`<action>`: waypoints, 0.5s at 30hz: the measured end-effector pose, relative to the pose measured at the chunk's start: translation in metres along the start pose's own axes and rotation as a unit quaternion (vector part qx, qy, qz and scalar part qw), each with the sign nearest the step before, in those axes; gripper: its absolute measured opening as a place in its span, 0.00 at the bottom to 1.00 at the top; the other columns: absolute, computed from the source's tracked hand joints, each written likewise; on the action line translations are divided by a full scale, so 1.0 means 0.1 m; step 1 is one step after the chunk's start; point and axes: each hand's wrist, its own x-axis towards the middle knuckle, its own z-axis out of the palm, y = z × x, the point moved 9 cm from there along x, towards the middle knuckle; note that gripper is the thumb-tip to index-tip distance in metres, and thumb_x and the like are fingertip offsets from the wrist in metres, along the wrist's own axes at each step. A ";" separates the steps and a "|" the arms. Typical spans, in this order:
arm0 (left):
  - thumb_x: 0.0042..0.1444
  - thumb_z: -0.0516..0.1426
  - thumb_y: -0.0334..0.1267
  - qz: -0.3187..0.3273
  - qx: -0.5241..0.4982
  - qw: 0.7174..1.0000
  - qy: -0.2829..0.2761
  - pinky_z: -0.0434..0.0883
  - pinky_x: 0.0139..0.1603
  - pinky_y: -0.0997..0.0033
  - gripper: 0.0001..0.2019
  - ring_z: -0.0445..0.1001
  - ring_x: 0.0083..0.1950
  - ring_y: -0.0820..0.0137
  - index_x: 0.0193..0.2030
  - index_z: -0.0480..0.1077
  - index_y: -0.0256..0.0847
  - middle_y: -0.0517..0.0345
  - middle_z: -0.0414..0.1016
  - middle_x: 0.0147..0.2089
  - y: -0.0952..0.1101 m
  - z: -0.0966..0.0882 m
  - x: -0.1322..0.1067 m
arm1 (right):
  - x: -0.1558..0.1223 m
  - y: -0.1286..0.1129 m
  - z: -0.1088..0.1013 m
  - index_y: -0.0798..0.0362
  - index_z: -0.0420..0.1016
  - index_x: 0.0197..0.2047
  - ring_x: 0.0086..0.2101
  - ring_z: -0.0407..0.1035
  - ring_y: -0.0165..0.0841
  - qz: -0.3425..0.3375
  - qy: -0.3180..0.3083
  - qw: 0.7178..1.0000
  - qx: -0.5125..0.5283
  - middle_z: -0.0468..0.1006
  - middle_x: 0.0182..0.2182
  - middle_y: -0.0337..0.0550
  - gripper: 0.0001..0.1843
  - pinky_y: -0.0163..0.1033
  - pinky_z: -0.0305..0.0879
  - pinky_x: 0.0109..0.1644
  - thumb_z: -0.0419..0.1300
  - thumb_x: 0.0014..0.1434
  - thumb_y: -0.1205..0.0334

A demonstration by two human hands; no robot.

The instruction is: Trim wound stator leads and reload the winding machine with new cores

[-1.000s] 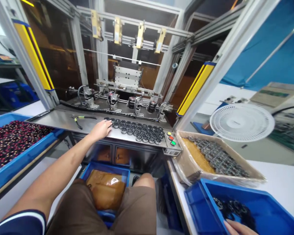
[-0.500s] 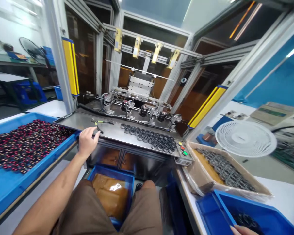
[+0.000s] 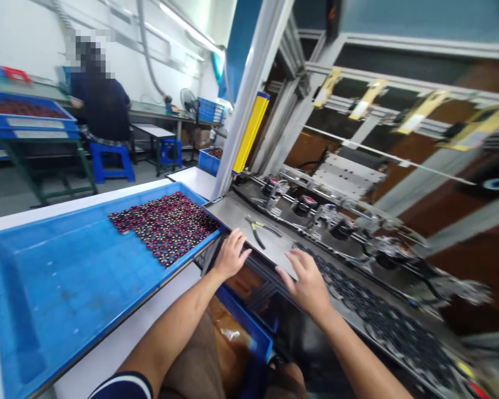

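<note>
My left hand (image 3: 232, 255) is at the front edge of the metal ledge (image 3: 228, 213), beside the corner of the blue tray, with fingers stretched out and nothing visible in them. To its right, my right hand (image 3: 306, 281) hovers over the ledge's edge, thumb and fingers apart, holding nothing. Just beyond both hands lies a pair of pliers (image 3: 255, 226) with yellow-green and black handles. Many black ring-shaped parts (image 3: 378, 305) lie along the ledge, right of my right hand. Small round dark parts with pink and copper centres (image 3: 170, 227) fill the far right of the blue tray (image 3: 79, 299).
Behind the ledge stands a machine with several fixtures holding round parts (image 3: 305, 205). A yellow bar (image 3: 251, 133) is on the frame post. Below sits a blue bin (image 3: 258, 332) with a brown bag. A person (image 3: 102, 105) sits at a far bench.
The view has swung left. My right hand has come from the blue bin at the right to the ledge. My left hand remains near the ledge's left end.
</note>
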 end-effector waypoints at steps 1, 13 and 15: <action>0.64 0.55 0.42 0.001 0.001 1.000 -0.002 0.71 0.61 0.53 0.17 0.66 0.66 0.54 0.56 0.67 0.36 0.40 0.73 0.57 -0.01 0.00 0.00 | 0.17 0.08 0.22 0.63 0.74 0.52 0.50 0.71 0.50 0.007 -0.001 1.000 0.009 0.74 0.49 0.65 0.27 0.56 0.72 0.54 0.54 0.66 0.47; 0.66 0.49 0.49 0.019 0.015 0.997 0.076 0.76 0.57 0.50 0.20 0.75 0.57 0.55 0.55 0.65 0.34 0.41 0.76 0.44 0.01 0.23 -0.09 | 0.44 0.50 1.29 0.56 0.63 0.63 0.61 0.61 0.61 0.052 -0.089 0.994 0.019 0.63 0.63 0.67 0.34 0.69 0.64 0.57 0.50 0.64 0.40; 0.66 0.48 0.49 -0.013 0.017 0.993 0.112 0.77 0.56 0.48 0.21 0.78 0.52 0.56 0.54 0.65 0.35 0.43 0.77 0.41 -0.05 0.32 -0.23 | 0.36 0.54 1.29 0.53 0.62 0.62 0.56 0.67 0.57 0.064 -0.083 0.993 0.049 0.65 0.60 0.64 0.31 0.62 0.70 0.53 0.53 0.63 0.42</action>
